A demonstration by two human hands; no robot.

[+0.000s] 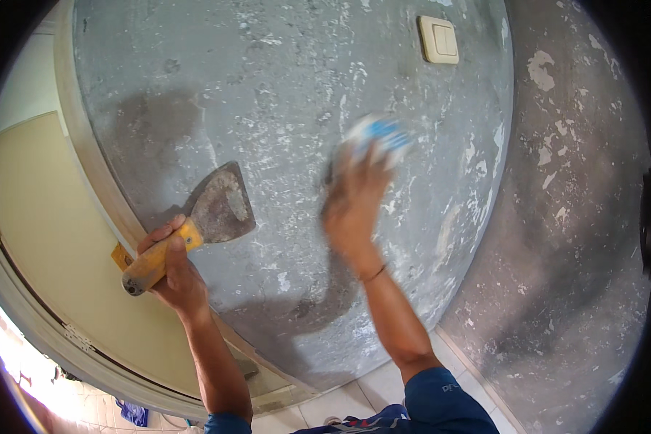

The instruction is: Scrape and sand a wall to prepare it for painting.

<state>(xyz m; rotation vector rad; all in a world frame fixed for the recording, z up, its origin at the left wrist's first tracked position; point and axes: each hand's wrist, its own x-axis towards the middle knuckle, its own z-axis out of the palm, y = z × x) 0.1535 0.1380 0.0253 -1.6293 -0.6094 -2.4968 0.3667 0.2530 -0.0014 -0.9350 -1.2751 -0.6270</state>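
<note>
My left hand is closed around the yellow handle of a wide scraper, its worn, stained blade angled up to the right in front of the wall. Behind that hand pokes out another yellow piece; what it belongs to is hidden. Toward the middle, my right hand is blurred by motion. Its fingers press a white-and-blue flat piece on the patchy grey wall. Smearing hides whether this is paper, cloth or a pad.
A cream light switch is mounted at the upper right. Another mottled wall meets the grey one at a corner on the right. To the left stand a door frame and a cream door. White floor tiles show below.
</note>
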